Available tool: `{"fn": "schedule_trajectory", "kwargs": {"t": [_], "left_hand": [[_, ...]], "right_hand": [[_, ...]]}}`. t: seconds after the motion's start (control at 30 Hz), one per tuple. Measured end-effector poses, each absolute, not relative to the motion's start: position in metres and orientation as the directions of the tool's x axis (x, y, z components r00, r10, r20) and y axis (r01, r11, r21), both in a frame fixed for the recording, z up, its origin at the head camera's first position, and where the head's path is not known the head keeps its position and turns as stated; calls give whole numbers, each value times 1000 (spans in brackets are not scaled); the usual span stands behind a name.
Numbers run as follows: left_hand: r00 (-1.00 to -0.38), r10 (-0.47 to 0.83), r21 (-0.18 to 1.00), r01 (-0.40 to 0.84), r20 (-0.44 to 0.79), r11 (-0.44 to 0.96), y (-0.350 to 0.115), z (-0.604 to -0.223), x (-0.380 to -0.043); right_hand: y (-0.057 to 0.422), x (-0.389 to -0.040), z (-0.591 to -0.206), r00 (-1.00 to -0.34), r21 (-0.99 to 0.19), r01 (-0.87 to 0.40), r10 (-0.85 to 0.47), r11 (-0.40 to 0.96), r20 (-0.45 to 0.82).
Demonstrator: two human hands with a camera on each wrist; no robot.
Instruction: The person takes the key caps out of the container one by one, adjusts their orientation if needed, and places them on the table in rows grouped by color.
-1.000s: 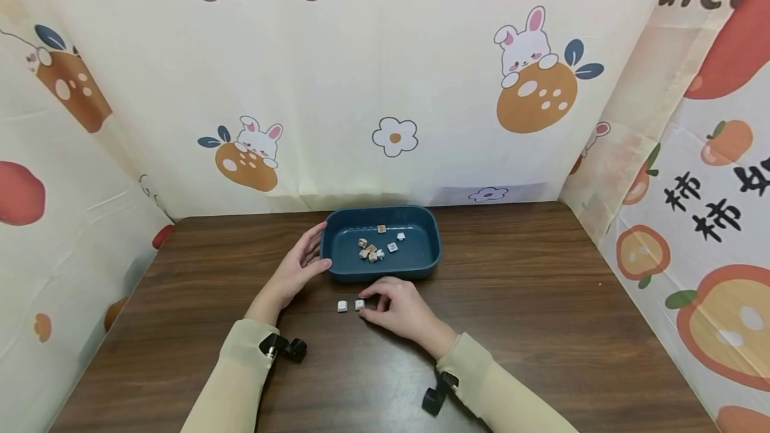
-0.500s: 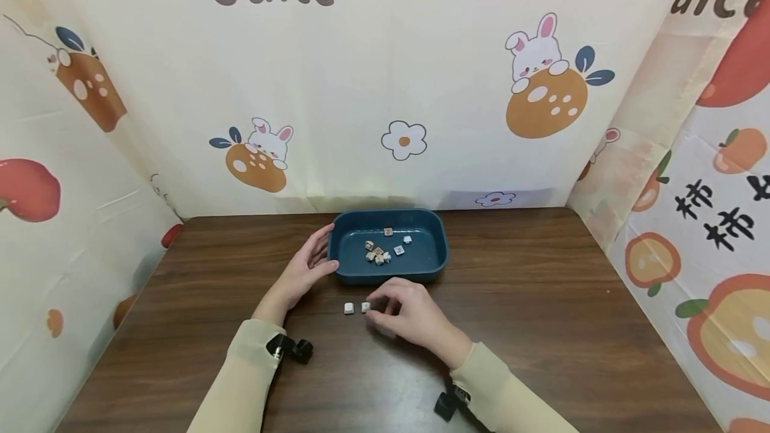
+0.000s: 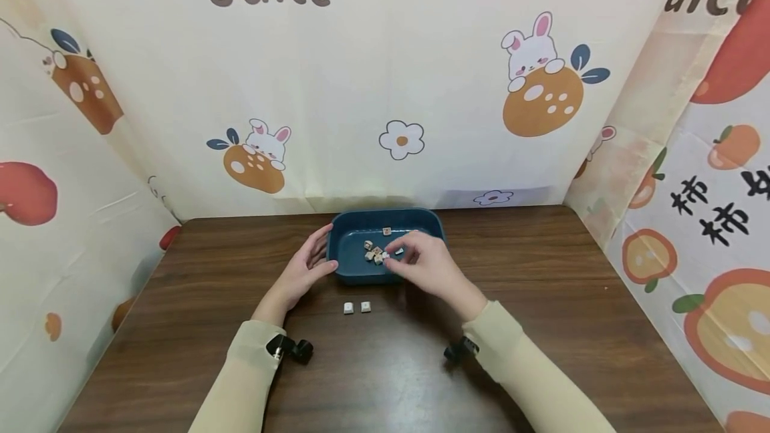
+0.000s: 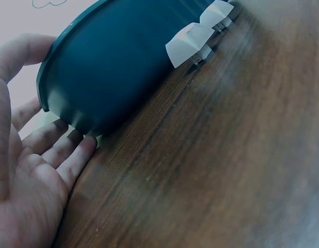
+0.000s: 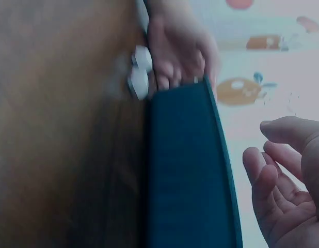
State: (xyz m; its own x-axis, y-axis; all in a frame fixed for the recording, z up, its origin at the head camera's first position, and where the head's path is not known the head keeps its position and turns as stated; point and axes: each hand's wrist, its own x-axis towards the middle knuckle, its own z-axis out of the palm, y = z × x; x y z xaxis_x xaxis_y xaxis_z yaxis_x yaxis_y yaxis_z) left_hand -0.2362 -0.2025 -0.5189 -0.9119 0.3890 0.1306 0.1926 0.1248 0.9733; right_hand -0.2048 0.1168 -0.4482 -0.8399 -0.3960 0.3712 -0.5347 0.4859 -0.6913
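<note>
A dark teal tray [image 3: 361, 279] stands at the back of the table. My left hand [image 3: 301, 270] holds its left end, thumb at the rim and fingers against the outer wall in the left wrist view. Over the tray's right part hovers my right hand [image 3: 428, 263], thumb and index finger apart. In the right wrist view nothing shows between these fingers. Several small tan and white keycaps [image 3: 377, 252] lie bunched beneath its fingertips. A tan keycap [image 3: 387, 231] sits farther back. On the table before the tray are two white keycaps, one left [image 3: 348, 308] and one right [image 3: 365, 307].
The brown wooden table [image 3: 385, 366] reaches a patterned cloth backdrop [image 3: 337, 99] right behind the tray. More printed cloth [image 3: 692, 252] hangs at both sides. A small black camera [image 3: 301, 351] is strapped to each wrist.
My right hand has let go of the right white keycap on the table and moved up over the tray. The left hand stays at the tray's end.
</note>
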Motion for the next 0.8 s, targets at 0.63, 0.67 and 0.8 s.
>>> {"fn": "schedule_trajectory", "kwargs": {"t": [0.63, 0.67, 0.8], "left_hand": [[-911, 392, 975, 187, 127, 117, -202, -518, -237], [-912, 390, 975, 189, 129, 120, -202, -519, -236], [-914, 385, 972, 192, 127, 136, -203, -520, -237]], "right_hand": [[118, -279, -460, -859, -715, -445, -484, 539, 169], [117, -280, -462, -859, -717, -443, -485, 539, 165], [114, -284, -467, -857, -708, -430, -499, 560, 127]]}}
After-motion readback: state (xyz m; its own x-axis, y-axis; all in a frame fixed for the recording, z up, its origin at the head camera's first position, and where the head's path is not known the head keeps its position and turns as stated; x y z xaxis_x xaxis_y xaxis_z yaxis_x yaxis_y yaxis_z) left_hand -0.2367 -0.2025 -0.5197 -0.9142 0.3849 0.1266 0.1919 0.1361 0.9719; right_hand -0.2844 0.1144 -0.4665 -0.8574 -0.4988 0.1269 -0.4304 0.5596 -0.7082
